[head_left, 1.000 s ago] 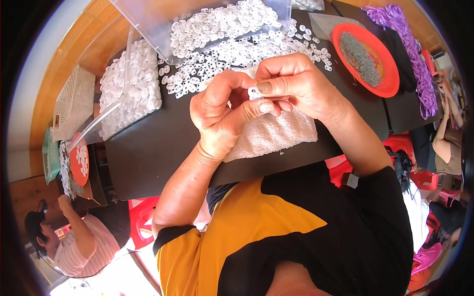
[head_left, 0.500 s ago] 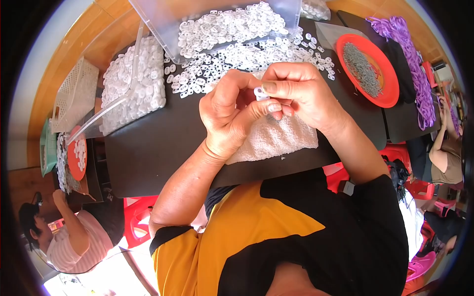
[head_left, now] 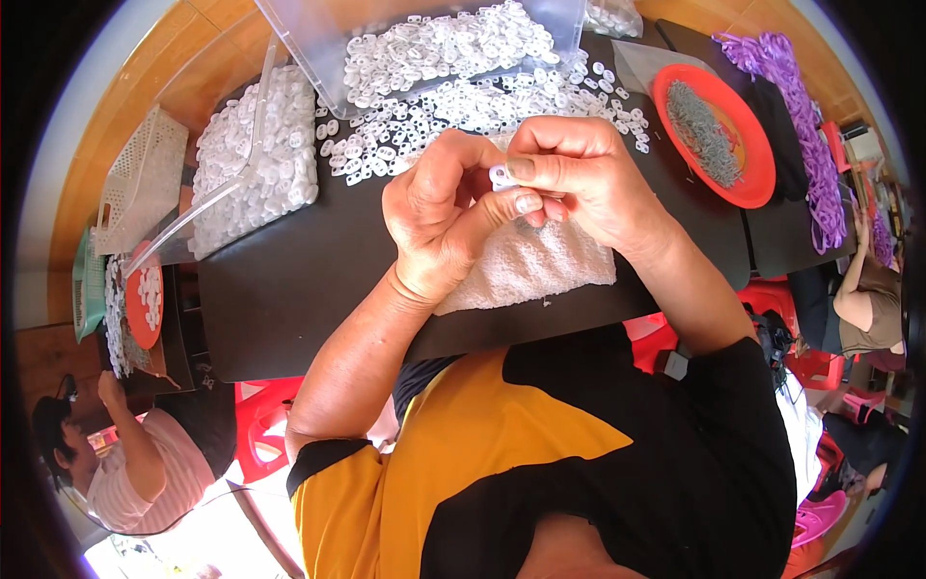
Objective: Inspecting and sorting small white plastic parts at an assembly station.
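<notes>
A small white oval plastic piece with holes (head_left: 501, 177) is pinched between my two hands above a cream towel (head_left: 540, 273). My left hand (head_left: 439, 207) is closed, its thumb and fingers gripping the piece from the left. From the other side my right hand (head_left: 584, 179) is closed on it too, with the thumb on top. Fingers hide most of the piece. Just beyond my hands, many loose white plastic pieces (head_left: 381, 145) lie spread over the dark table (head_left: 280, 309).
A clear plastic bin (head_left: 328, 87) of white pieces stands at the back. Left is a clear bag of white pieces (head_left: 256, 164). At right sit a red plate (head_left: 757, 174) of grey metal pins (head_left: 702, 135) and purple ribbon (head_left: 820, 174). People work at far left and right.
Both hands keep their pinch on the small white plastic piece, with only very slight finger movement. The whole view has shifted a little.
</notes>
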Motion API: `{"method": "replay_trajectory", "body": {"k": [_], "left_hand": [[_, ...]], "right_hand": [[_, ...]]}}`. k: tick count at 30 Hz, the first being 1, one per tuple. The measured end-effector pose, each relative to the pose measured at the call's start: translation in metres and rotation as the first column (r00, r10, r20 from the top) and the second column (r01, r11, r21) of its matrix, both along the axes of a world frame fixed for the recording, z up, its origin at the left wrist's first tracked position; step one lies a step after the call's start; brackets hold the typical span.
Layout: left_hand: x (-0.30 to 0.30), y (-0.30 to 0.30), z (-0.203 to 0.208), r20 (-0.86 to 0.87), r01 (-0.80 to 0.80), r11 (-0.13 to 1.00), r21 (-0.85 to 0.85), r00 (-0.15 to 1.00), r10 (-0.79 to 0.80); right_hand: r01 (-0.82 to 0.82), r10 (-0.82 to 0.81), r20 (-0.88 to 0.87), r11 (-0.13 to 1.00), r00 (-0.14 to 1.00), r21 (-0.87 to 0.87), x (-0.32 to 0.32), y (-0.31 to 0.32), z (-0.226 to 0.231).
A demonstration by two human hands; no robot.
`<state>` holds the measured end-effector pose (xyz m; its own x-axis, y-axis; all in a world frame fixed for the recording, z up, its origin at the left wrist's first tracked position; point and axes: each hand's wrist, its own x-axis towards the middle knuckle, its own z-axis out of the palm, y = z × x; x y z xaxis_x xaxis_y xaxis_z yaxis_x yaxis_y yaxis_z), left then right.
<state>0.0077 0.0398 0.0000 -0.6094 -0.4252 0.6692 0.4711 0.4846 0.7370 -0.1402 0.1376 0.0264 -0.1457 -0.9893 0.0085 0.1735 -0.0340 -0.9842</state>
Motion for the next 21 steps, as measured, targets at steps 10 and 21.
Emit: {"method": "replay_trajectory", "body": {"k": [10,21], "left_hand": [[-0.007,-0.001,-0.005,0.27,-0.153,0.83,0.537,0.963,0.003],[-0.009,-0.004,0.0,0.373,-0.169,0.821,0.545,0.926,-0.057]], "right_hand": [[0.244,-0.253,-0.161,0.967,0.954,-0.073,0.0,-0.005,-0.008],[0.251,-0.292,-0.359,0.955,0.887,-0.156,-0.002,-0.011,-0.016]]}}
